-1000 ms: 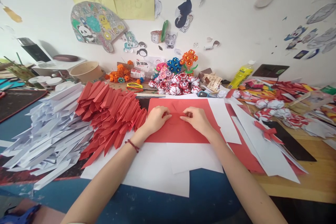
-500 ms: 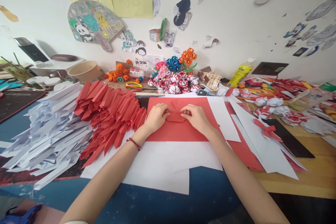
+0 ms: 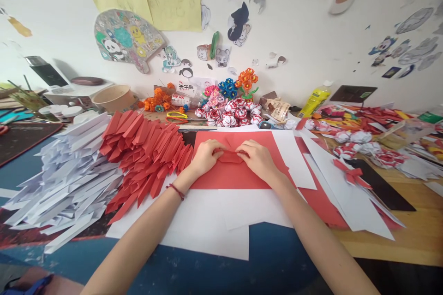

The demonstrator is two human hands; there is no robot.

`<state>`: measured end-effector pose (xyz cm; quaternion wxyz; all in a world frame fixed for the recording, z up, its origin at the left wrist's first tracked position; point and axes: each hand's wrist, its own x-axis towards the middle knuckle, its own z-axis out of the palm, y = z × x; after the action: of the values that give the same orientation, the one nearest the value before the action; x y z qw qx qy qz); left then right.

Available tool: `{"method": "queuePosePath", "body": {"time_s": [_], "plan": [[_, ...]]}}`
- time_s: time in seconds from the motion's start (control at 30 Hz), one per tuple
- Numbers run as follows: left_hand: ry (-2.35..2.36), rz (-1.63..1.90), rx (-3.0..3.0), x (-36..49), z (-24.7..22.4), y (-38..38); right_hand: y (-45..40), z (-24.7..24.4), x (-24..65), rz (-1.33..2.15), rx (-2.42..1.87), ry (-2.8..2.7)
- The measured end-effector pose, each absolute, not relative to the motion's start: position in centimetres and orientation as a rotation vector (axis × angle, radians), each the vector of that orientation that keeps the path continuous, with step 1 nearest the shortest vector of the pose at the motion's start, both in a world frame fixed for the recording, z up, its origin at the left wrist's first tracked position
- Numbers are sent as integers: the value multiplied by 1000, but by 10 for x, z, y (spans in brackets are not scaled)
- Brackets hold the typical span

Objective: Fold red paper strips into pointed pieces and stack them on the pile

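Between my two hands is a small piece of folded red paper [image 3: 230, 157], over a larger red sheet [image 3: 221, 178]. My left hand [image 3: 206, 154] pinches its left end, and my right hand [image 3: 256, 156] pinches the right end with thumb and fingers. The fingertips cover part of the folded edge. White sheets [image 3: 204, 226] lie under the red sheet and stick out toward me. To the left of my left hand spreads a heap of folded red strips [image 3: 145, 156], overlapping a heap of folded white strips [image 3: 76, 184].
Red-and-white paper flowers [image 3: 231, 113] cluster behind the red sheet, near yellow-handled scissors [image 3: 176, 116]. A yellow bottle [image 3: 314, 99] stands at the back right. White and red sheets [image 3: 346, 193] fan out on the right, with a folded red piece [image 3: 351, 173] on top.
My fingers have drawn in closer along the folded red paper, which now looks narrower. The camera view has tilted up slightly.
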<state>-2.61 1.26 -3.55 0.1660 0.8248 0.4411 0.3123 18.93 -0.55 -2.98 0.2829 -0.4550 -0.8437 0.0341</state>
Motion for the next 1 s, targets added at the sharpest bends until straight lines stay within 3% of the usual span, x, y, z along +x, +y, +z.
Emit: {"method": "queuePosePath", "body": {"time_s": [0.33,1.0], "plan": [[1169,871,2554,-29,-35,12,-8,-32,190,-118,-1177,-2366],[1117,447,3003,-30,-24,-1,-17,-37,184,-644,-1124,-2595]]}}
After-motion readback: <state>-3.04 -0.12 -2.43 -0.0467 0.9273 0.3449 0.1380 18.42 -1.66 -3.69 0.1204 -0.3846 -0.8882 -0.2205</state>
